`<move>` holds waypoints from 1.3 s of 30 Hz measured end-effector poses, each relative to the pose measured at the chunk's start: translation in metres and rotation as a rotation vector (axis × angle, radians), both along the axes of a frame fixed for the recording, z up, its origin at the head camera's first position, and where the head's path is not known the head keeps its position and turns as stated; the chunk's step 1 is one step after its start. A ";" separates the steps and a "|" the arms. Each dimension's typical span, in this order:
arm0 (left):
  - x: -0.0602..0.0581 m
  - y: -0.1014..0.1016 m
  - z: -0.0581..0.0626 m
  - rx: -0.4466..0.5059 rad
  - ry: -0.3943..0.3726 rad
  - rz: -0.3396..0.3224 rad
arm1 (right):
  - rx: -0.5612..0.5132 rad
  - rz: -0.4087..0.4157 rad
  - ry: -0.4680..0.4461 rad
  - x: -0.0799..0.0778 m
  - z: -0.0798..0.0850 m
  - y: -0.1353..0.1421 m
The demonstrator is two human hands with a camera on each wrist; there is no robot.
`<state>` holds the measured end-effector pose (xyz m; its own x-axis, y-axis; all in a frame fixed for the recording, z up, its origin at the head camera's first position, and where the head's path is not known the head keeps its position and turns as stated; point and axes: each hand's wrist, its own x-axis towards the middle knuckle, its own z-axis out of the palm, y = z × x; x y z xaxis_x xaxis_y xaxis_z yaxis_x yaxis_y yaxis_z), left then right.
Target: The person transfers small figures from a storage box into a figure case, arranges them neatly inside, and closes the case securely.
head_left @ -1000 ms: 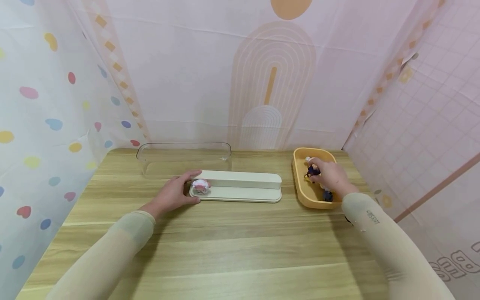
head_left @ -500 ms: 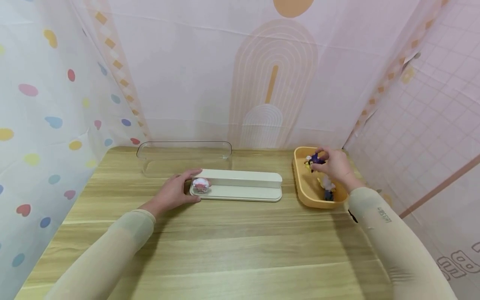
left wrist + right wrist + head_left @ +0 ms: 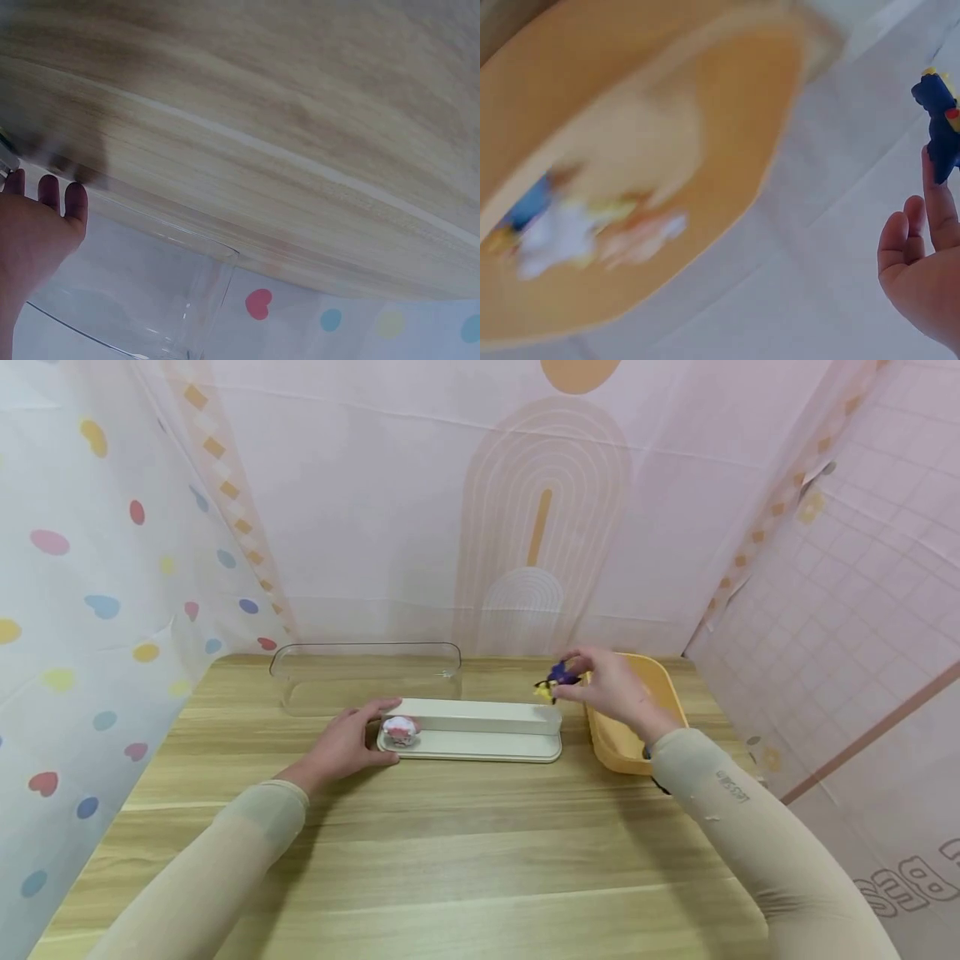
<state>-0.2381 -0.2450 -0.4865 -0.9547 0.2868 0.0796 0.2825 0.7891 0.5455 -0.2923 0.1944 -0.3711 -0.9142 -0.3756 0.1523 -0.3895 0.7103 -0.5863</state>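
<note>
My right hand (image 3: pixel 611 687) pinches a small dark blue and yellow toy figurine (image 3: pixel 557 681) between thumb and fingers. It is in the air between the orange tray and the right end of a cream stepped display base (image 3: pixel 487 743). In the right wrist view the same figurine (image 3: pixel 939 127) shows dark blue with a red spot. My left hand (image 3: pixel 345 747) holds the base's left end, thumb at the front and fingers at the back. A pink and white figurine (image 3: pixel 401 731) stands on the base's lower step beside that hand. In the left wrist view the left hand (image 3: pixel 37 232) is partly cut off.
The orange tray (image 3: pixel 666 681) is at the right; blurred figurines (image 3: pixel 562 236) lie in it in the right wrist view. A clear plastic cover (image 3: pixel 367 672) stands behind the base on the wooden table (image 3: pixel 465 860). Patterned cloth (image 3: pixel 360 510) hangs along the back and sides.
My right hand has lifted the dark blue figurine out of the orange tray and carried it left toward the base. The left hand and the base have stayed in place.
</note>
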 end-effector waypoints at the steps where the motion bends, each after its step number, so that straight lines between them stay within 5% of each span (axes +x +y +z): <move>1: 0.000 -0.001 0.000 -0.002 -0.003 0.001 | 0.006 0.029 0.021 0.002 -0.002 -0.012; 9: 0.000 -0.004 -0.003 -0.004 -0.019 0.011 | 0.219 0.232 0.201 0.024 -0.021 -0.102; 15: 0.001 -0.003 -0.002 -0.009 -0.025 0.013 | 0.420 0.304 0.311 0.033 -0.042 -0.144; 26: 0.002 -0.001 -0.003 -0.007 -0.026 0.010 | 0.505 0.330 0.522 0.034 -0.062 -0.164; 39: 0.004 0.000 -0.002 -0.015 -0.013 0.006 | 0.553 0.307 0.467 0.035 -0.065 -0.168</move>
<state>-0.2346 -0.2452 -0.4889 -0.9573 0.2822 0.0626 0.2706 0.7987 0.5375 -0.2576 0.0265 -0.4362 -0.6448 -0.7342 0.2127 -0.7344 0.6722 0.0938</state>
